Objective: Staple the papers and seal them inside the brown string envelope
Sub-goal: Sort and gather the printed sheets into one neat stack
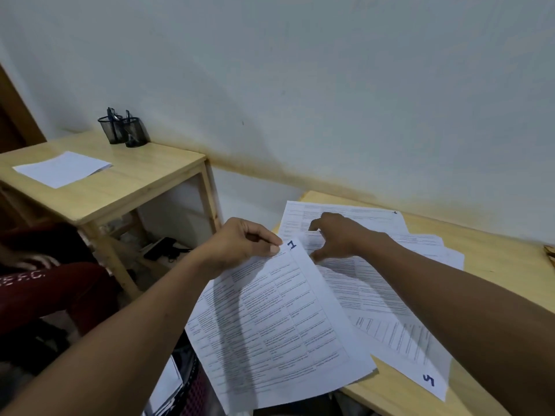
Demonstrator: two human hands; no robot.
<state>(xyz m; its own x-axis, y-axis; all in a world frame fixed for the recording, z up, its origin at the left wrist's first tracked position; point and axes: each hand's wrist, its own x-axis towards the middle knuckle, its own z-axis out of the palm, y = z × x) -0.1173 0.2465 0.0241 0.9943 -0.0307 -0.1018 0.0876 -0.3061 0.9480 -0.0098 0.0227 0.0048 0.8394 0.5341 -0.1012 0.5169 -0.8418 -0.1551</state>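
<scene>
Several printed sheets lie spread over the left part of a light wooden desk (495, 259). My left hand (243, 244) pinches the top corner of the sheet marked "1" (276, 322), which hangs partly over the desk's left edge. My right hand (339, 235) hovers with fingers spread over the loose papers (369, 292) behind it, touching or nearly touching them. A sheet marked "5" (420, 364) lies lowest, near the front edge. A brown corner, perhaps the envelope (550, 253), shows at the far right edge. No stapler is in view.
A second wooden table (126, 178) stands to the left with a blank white sheet (63, 168) and two black mesh pen holders (124, 129). A seated person in dark red (51, 283) is at the far left. A white wall runs behind both tables.
</scene>
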